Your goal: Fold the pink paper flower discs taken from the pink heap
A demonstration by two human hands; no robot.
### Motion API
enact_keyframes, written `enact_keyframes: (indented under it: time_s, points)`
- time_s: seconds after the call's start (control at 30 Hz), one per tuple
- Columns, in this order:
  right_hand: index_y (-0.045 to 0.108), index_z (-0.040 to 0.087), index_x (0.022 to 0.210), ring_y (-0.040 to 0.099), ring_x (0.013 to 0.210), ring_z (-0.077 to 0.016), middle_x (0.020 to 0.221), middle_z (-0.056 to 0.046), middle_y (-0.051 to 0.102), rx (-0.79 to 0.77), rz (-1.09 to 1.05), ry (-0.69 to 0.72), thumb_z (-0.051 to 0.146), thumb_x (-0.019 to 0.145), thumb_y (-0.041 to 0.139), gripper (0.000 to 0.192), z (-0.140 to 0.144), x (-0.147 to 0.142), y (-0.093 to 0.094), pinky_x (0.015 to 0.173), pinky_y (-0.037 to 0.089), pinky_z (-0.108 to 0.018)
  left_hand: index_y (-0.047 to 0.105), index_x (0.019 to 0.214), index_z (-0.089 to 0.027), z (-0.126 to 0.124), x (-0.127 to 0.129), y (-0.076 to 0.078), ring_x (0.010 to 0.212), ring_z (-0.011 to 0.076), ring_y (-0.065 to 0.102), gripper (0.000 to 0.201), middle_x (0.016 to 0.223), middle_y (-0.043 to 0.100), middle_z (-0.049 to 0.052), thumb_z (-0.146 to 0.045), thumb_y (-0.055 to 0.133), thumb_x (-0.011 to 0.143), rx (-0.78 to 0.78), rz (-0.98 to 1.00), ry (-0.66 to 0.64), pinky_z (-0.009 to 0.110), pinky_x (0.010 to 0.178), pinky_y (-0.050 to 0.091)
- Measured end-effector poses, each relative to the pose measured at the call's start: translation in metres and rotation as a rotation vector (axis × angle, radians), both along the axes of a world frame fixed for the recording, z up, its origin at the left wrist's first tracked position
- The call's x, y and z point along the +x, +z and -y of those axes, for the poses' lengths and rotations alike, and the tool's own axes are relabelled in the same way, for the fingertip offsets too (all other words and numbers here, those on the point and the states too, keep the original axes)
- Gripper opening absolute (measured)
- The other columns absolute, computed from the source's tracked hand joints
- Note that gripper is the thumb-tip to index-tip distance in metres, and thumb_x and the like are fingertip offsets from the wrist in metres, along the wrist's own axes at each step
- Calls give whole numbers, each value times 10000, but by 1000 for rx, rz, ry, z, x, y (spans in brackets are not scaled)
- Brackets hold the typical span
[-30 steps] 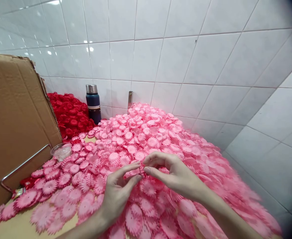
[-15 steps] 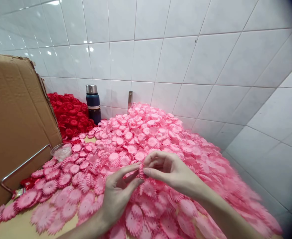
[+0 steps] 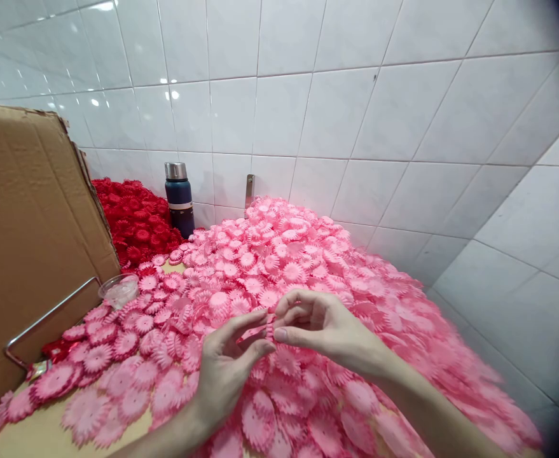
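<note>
Between my fingertips is a small stack of pink scalloped discs (image 3: 270, 327), seen edge-on. My left hand (image 3: 229, 362) pinches it from the left with thumb and fingers. From the other side my right hand (image 3: 320, 324) grips the same piece, its thumb in front and index finger curled over the top. Both hands are just above a large heap of pink petal-edged discs (image 3: 293, 273), many with tiny holes at the centre. How many layers the held piece has cannot be made out.
A cardboard box (image 3: 31, 222) stands at the left, a bent metal rod (image 3: 53, 315) against it. A clear plastic cup (image 3: 119, 291) sits nearby. Behind are red discs (image 3: 136, 222), a dark blue bottle (image 3: 180, 200) and a metal strip (image 3: 249, 191) by the tiled wall (image 3: 346, 114).
Hardly anything differs. The fingers have shifted very slightly around the held pink piece, and the view has moved a touch.
</note>
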State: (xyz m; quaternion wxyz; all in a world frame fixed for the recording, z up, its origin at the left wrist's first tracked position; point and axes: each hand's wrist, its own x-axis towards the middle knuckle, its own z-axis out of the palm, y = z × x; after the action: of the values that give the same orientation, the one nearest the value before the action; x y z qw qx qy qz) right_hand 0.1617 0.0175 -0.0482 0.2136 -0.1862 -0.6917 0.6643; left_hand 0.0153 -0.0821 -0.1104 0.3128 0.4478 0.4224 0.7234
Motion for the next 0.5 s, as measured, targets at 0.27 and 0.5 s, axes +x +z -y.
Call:
enact_keyframes:
  time_s: [0.27, 0.5]
  points:
    - [620, 138, 932, 698, 789, -160, 849, -76, 747, -68, -28, 41, 223, 758, 773, 247, 0, 1, 0, 738, 543, -299, 782, 945, -280, 0, -2, 2, 1009, 190, 691, 217, 1069, 748, 41, -165, 757, 763, -31, -188, 78, 230, 869, 571]
    - [619, 136, 912, 675, 729, -128, 793, -51, 733, -64, -6, 47, 236, 767, 767, 229, 0, 1, 1, 674, 520, -250, 785, 926, -285, 1, -2, 2, 983, 187, 699, 202, 1049, 754, 38, -174, 764, 758, -17, -200, 81, 227, 855, 569]
